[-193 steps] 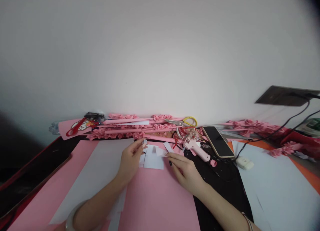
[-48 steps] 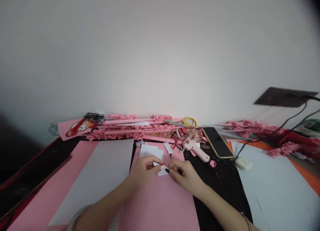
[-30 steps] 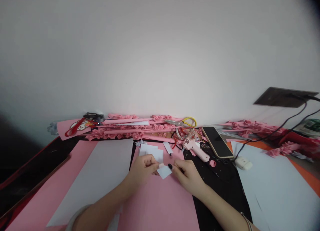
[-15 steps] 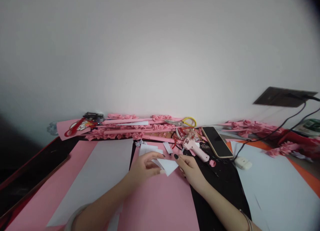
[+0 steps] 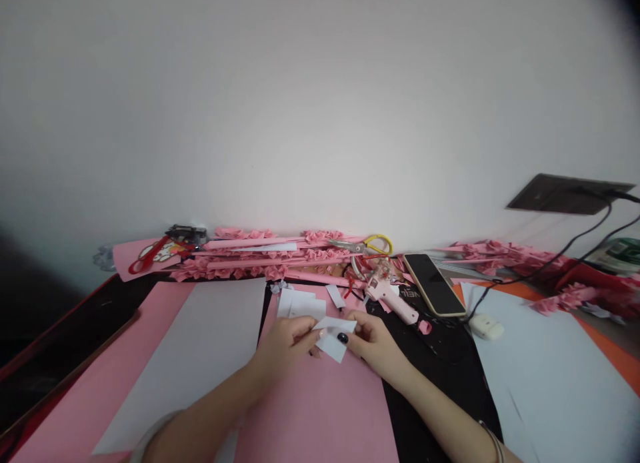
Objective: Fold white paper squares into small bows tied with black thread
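Head camera: left hand (image 5: pixel 285 341) and right hand (image 5: pixel 376 344), fingertips pinched together, both grip the creased white paper (image 5: pixel 332 347) above the pink sheet (image 5: pixel 315 409); uneven pressure could skew its fold.

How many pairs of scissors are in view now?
2: yellow-handled metal scissors beyond the pink plastic glue gun, and what look like red-handled scissors toward the left, blades indistinct. More may hide in the clutter.

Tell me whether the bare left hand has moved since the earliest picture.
Yes: against the unmoved pale pink glue gun, the left hand has shifted right and lower in the view.
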Demonstrator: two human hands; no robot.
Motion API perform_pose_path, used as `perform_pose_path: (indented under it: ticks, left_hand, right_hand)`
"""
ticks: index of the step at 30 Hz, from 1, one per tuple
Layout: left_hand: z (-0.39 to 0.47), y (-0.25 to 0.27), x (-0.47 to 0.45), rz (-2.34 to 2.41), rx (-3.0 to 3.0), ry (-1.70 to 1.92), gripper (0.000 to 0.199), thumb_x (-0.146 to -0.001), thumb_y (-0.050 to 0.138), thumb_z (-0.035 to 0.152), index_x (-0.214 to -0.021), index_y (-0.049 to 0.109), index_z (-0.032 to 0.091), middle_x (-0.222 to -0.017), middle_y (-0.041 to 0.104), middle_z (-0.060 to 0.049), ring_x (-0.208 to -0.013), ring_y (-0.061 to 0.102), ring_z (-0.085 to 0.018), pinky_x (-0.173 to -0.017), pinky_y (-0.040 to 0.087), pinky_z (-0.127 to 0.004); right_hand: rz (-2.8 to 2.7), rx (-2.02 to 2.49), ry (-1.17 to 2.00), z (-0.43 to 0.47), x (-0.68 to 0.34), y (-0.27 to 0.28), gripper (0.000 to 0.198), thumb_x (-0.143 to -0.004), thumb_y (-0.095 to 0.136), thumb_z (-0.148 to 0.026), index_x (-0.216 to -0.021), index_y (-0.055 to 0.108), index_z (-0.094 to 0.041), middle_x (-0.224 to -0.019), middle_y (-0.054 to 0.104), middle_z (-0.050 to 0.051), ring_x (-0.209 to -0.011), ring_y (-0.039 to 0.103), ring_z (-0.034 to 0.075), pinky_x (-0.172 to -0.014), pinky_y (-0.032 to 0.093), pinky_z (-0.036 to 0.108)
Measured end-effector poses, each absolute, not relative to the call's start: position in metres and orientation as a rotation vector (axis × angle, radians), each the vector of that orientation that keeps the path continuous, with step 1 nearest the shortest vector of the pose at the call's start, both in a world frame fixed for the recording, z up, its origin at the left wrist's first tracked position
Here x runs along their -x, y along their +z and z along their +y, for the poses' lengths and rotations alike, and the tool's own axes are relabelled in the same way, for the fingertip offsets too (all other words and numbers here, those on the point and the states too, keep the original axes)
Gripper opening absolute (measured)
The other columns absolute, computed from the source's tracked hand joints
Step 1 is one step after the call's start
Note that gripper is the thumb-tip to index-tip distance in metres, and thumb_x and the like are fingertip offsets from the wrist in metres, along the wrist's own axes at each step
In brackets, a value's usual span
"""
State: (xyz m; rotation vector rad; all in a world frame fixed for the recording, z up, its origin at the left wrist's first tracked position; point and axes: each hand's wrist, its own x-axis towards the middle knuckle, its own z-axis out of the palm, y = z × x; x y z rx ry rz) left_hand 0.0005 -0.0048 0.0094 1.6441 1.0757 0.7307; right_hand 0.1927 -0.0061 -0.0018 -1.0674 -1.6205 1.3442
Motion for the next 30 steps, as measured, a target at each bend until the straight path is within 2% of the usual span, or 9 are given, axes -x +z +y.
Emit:
perform_pose_path:
  ticks: [5, 15, 21, 25, 30]
  left_hand:
    - [-0.006, 0.008, -0.003, 0.935, -1.371, 0.738, 0.028, -0.084, 0.048, 0.039, -0.079, 0.06, 0.014, -0.071, 0.067, -0.004, -0.066, 0.067, -0.019, -0.064, 0.051, -0.029]
    - [-0.008, 0.002, -0.007, 0.841, -1.093, 0.633, 0.032, -0.081, 0.053, 0.041, -0.097, 0.066, 0.016, -0.086, 0.071, -0.007, -0.076, 0.068, -0.023, -0.069, 0.052, -0.033]
    - [-0.009, -0.001, -0.008, 0.787, -0.998, 0.612, 0.034, -0.077, 0.062, 0.035, -0.106, 0.062, 0.019, -0.101, 0.069, -0.009, -0.092, 0.065, -0.024, -0.077, 0.051, -0.034]
    - [-0.01, 0.0, -0.007, 0.734, -0.981, 0.613, 0.035, -0.077, 0.062, 0.032, -0.11, 0.06, 0.022, -0.109, 0.066, -0.008, -0.098, 0.062, -0.023, -0.083, 0.049, -0.035]
    - [-0.01, 0.004, -0.007, 0.717, -0.994, 0.605, 0.035, -0.079, 0.059, 0.033, -0.112, 0.058, 0.022, -0.112, 0.064, -0.008, -0.103, 0.06, -0.023, -0.087, 0.045, -0.037]
  right_hand:
    - [-1.576, 1.079, 1.365, -0.009, -0.187, -0.002, 0.024, -0.076, 0.061, -0.037, -0.076, 0.052, -0.014, -0.061, 0.045, -0.004, -0.048, 0.037, 0.007, -0.044, 0.029, 0.019]
    - [-1.487, 1.16, 1.245, -0.012, -0.183, 0.003, 0.023, -0.079, 0.057, -0.032, -0.068, 0.06, -0.012, -0.058, 0.052, -0.002, -0.048, 0.041, 0.008, -0.047, 0.034, 0.02]
    - [-1.697, 1.2, 0.944, -0.017, -0.183, 0.007, 0.025, -0.086, 0.045, -0.023, -0.087, 0.067, -0.013, -0.068, 0.062, 0.003, -0.062, 0.057, 0.015, -0.06, 0.045, 0.023]
    - [-1.851, 1.153, 0.746, -0.018, -0.187, 0.006, 0.03, -0.086, 0.042, -0.016, -0.107, 0.063, -0.016, -0.09, 0.068, 0.007, -0.078, 0.063, 0.017, -0.074, 0.048, 0.026]
    - [-1.976, 1.134, 0.573, -0.019, -0.19, 0.005, 0.036, -0.086, 0.039, -0.013, -0.117, 0.058, -0.019, -0.097, 0.068, 0.008, -0.077, 0.065, 0.017, -0.07, 0.051, 0.026]
